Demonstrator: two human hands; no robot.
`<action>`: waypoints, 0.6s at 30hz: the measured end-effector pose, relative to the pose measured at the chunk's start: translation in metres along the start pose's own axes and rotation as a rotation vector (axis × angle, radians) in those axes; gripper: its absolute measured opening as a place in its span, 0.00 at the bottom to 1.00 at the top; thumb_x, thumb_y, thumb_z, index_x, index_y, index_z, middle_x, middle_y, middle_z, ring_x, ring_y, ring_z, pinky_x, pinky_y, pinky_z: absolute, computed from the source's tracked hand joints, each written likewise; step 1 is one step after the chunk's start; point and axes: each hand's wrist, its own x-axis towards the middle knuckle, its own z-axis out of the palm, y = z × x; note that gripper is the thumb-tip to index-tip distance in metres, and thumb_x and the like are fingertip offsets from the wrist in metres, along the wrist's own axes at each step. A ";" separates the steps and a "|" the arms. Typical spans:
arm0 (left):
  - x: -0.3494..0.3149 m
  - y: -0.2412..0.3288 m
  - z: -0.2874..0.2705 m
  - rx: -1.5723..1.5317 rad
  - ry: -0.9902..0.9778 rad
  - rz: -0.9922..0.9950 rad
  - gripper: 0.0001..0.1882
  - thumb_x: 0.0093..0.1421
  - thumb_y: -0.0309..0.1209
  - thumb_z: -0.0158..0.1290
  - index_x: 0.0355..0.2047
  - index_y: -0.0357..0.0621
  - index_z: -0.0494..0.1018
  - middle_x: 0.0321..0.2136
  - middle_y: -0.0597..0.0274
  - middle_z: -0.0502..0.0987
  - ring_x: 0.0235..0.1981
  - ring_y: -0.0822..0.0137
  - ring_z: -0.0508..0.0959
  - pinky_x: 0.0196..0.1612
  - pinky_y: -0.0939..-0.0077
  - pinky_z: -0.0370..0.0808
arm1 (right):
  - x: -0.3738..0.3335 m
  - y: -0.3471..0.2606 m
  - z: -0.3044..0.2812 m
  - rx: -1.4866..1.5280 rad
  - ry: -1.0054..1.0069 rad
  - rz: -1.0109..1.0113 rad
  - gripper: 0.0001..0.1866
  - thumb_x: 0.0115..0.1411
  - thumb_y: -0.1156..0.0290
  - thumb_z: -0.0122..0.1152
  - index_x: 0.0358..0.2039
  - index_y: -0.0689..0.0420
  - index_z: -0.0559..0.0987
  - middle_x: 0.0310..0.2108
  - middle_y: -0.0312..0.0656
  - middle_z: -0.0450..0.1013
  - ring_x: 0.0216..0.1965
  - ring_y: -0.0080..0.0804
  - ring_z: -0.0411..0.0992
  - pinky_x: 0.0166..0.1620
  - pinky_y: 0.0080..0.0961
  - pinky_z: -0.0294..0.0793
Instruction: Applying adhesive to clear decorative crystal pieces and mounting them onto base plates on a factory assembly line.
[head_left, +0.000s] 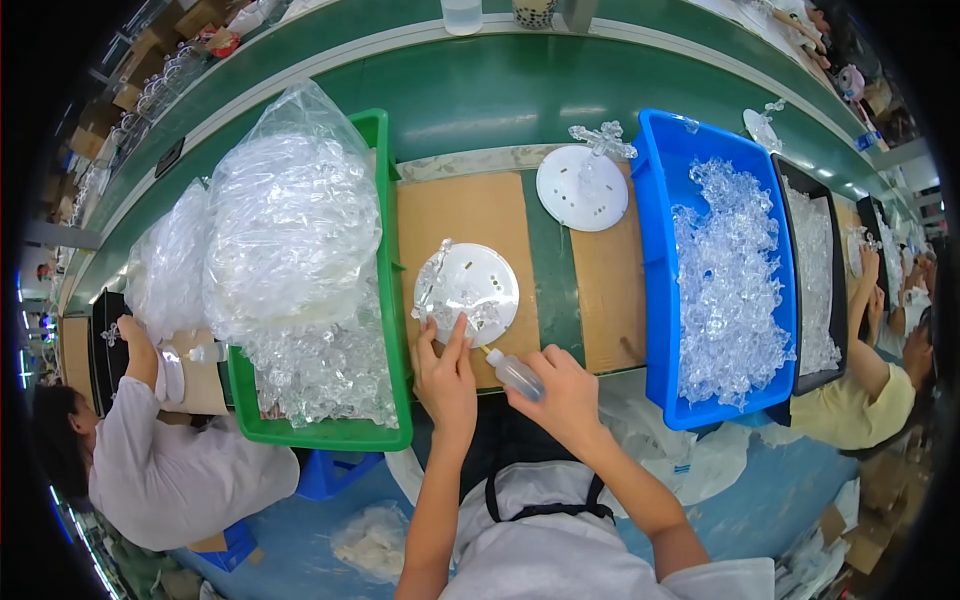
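Observation:
A round white disc (490, 275) lies on brown cardboard in front of me. Clear plastic pieces (432, 282) rest along its left side and near part. My left hand (445, 385) reaches its near edge, fingers stretched and apart, fingertips touching the disc or the clear pieces there; the exact contact is hard to make out. My right hand (565, 398) is closed round a small translucent squeeze bottle (520, 378). The bottle tilts, its thin yellow nozzle (487, 350) pointing at the disc's near edge. Farther right, another white disc (570, 205) carries a clear branched plastic piece (602, 140).
On the left, a green bin (400, 400) holds clear pieces under a large filled plastic bag (290, 220). A blue bin (655, 300) of clear pieces stands right, with a black bin (835, 290) beyond. Co-workers (190, 460) sit on both sides. Cups (462, 15) stand at the back.

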 end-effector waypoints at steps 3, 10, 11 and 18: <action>0.000 -0.001 0.000 0.004 0.000 -0.003 0.18 0.53 0.24 0.55 0.45 0.54 0.76 0.42 0.47 0.70 0.43 0.50 0.71 0.44 0.66 0.69 | 0.003 -0.002 0.003 0.018 0.017 -0.023 0.13 0.41 0.66 0.66 0.28 0.53 0.75 0.24 0.37 0.66 0.28 0.36 0.69 0.27 0.31 0.69; -0.001 0.001 -0.002 0.009 -0.048 -0.037 0.17 0.54 0.27 0.54 0.45 0.56 0.75 0.47 0.47 0.69 0.50 0.49 0.69 0.47 0.62 0.69 | 0.001 -0.001 0.006 0.041 0.033 -0.005 0.13 0.40 0.67 0.67 0.27 0.53 0.75 0.23 0.38 0.66 0.27 0.36 0.69 0.26 0.31 0.68; 0.000 0.001 -0.002 0.010 -0.049 -0.038 0.17 0.54 0.27 0.54 0.45 0.56 0.75 0.47 0.47 0.69 0.50 0.49 0.69 0.47 0.62 0.69 | 0.001 0.000 0.006 0.051 0.046 0.003 0.13 0.39 0.68 0.67 0.27 0.54 0.75 0.23 0.38 0.66 0.27 0.37 0.69 0.26 0.31 0.68; -0.001 0.000 0.000 0.010 0.014 0.001 0.18 0.53 0.25 0.56 0.45 0.55 0.76 0.42 0.47 0.70 0.45 0.51 0.71 0.45 0.66 0.68 | 0.004 0.003 0.000 0.038 0.064 0.077 0.12 0.39 0.69 0.66 0.26 0.54 0.74 0.21 0.38 0.66 0.25 0.37 0.69 0.26 0.31 0.68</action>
